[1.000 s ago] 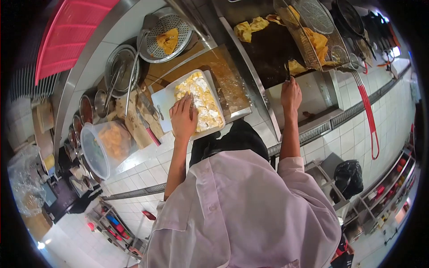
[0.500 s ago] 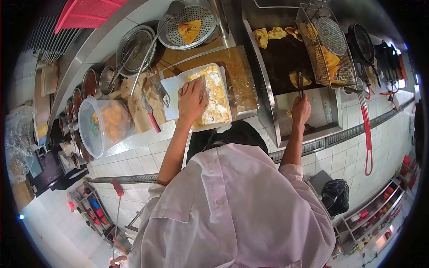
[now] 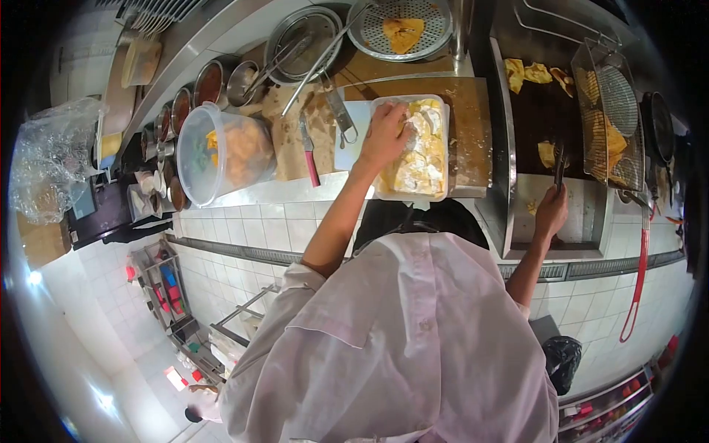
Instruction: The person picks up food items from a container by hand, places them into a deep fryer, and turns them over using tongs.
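A white tray (image 3: pixel 445 148) holds rows of yellow folded pieces (image 3: pixel 425 166) dusted with white powder. Over its upper left part is my left hand (image 3: pixel 385 136), its fingers bent down and closed among the pieces; what they grip is hidden. My right hand (image 3: pixel 552 210) is closed around dark tongs (image 3: pixel 560 162), whose tips reach over the dark fryer oil (image 3: pixel 535 111). Beside the tips floats a yellow piece (image 3: pixel 546 153). Several more pieces (image 3: pixel 537 72) float at the back of the fryer.
Right of the fryer oil stands a wire basket (image 3: pixel 609 125) with fried pieces. Left of the tray lie a red-handled knife (image 3: pixel 311 159) and a clear tub (image 3: pixel 221 151) of orange pieces. Behind are a perforated bowl (image 3: pixel 402 29) and metal pots. Another person (image 3: pixel 207 406) appears at the lower left.
The view has turned, so the counter and fryer appear further right. My left hand has its fingers more bent over the tray. The tongs remain in my right hand beside the floating piece.
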The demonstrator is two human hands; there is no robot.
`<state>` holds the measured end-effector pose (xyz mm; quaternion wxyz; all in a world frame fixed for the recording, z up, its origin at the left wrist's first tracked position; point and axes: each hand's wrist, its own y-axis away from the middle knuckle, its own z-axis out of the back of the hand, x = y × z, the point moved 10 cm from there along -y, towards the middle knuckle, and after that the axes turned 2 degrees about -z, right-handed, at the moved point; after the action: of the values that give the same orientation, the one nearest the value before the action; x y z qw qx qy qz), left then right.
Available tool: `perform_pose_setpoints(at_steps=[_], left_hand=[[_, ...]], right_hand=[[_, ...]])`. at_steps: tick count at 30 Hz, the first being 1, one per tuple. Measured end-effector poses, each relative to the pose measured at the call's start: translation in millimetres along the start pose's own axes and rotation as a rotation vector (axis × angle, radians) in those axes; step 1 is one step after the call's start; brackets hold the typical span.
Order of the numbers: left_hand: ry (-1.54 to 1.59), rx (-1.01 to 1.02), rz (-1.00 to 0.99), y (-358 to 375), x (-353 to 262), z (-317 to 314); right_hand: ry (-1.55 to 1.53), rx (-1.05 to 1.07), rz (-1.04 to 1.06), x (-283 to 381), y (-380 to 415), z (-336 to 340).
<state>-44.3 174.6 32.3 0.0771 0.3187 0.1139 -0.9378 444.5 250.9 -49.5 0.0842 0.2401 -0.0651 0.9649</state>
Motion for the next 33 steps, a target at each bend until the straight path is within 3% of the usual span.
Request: perform_pose_setpoints(at_steps=[3,6,7,10,14,15,19,22,23,26,29,33], left_hand=[[0.387,0.069,0.229,10,11,-6],[0.351,0.002,0.198,6,-1,0],[0.3,0.078,0.201,1,0,-3],[0.142,0.076,-0.003,-15,-24,12],[0.533,-0.045,0.167,-10,-26,23],[0.715,-0.157,0.143,-7,-11,17],[0.394,-0.003,0.368,22,27,5],[0.627,-0.071,0.419,35,19,10],[0.737,-0.075,0.399,37,8,14],[0.369,-0.258,0.011,35,-33,51],[0.508,-0.261,0.049,37,-33,53],[0.767,-0.261,0.401,53,-8,44]], right_hand=[[-0.014,0.01,-0.01,4,8,7],[0.001,0.047,-0.045,-1,17,1],[0.004,0.057,-0.039,0,18,1],[-0.005,0.045,-0.014,3,18,5],[-0.029,0.031,-0.002,10,23,12],[-0.026,0.052,-0.016,5,24,8],[-0.033,0.013,0.006,8,31,14],[-0.043,0.048,-0.037,5,35,15],[-0.05,0.047,-0.042,3,36,15],[-0.068,0.039,-0.046,-1,37,13],[-0.062,0.03,-0.032,2,38,14],[-0.062,0.041,-0.022,3,38,15]])
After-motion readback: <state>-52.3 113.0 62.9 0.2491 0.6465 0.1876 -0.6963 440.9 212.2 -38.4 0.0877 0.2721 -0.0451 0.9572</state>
